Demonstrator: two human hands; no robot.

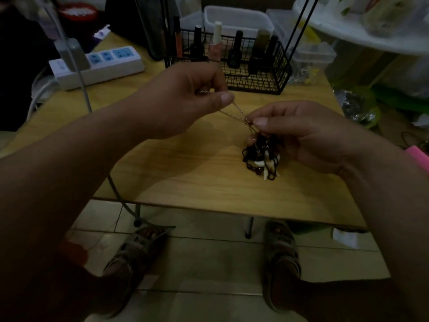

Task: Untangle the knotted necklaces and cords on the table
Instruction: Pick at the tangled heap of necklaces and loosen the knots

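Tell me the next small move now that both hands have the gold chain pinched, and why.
Probably ease the left hand gently up and away. The gold chain runs taut from it to the right hand, which pinches it above the dangling black cord clump. Gentle pulling should show where the chain snags.

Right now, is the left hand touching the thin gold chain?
Touching. In the head view, the left hand pinches the thin gold chain between thumb and fingers, and the chain runs taut from that pinch to the right hand.
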